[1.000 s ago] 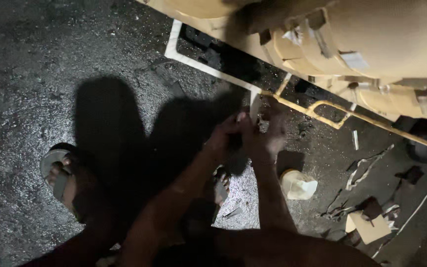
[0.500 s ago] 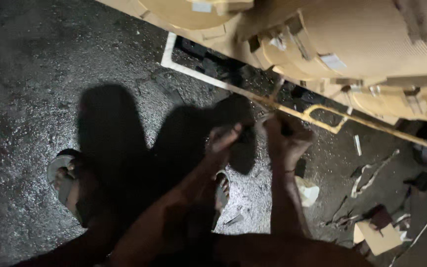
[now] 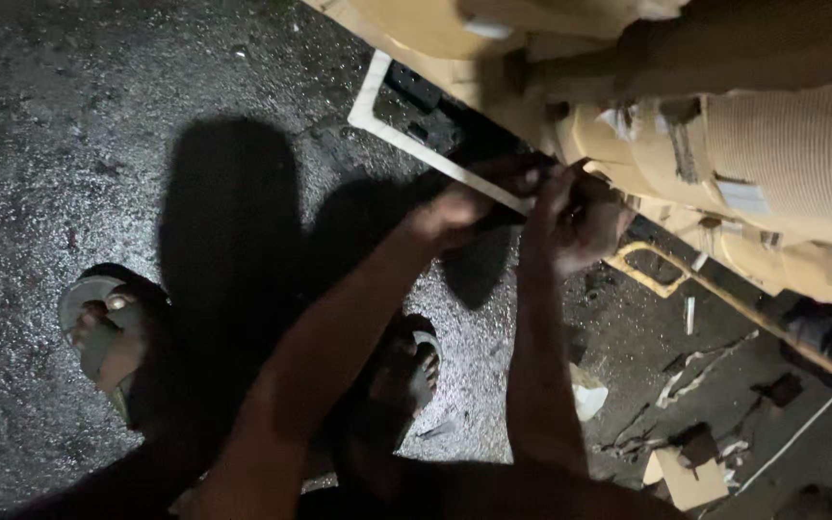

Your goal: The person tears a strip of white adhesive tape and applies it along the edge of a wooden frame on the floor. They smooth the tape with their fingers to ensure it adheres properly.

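Seen from above in dim light, the left hand and right hand meet at a pale flat bar lying on wet pavement beneath a tan machine. Both hands look curled around something there, but shadow hides exactly what. The bar seems stiff and light, easiest to grip along its edge.

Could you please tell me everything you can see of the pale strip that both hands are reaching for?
The pale strip is a thin, flat, cream-coloured bar, perhaps painted metal or plastic. It bends in a corner at its upper end, then runs diagonally down to the right along the lower edge of the tan machine, above the wet, dark ground. The left hand and right hand meet it at its lower end, which they hide.
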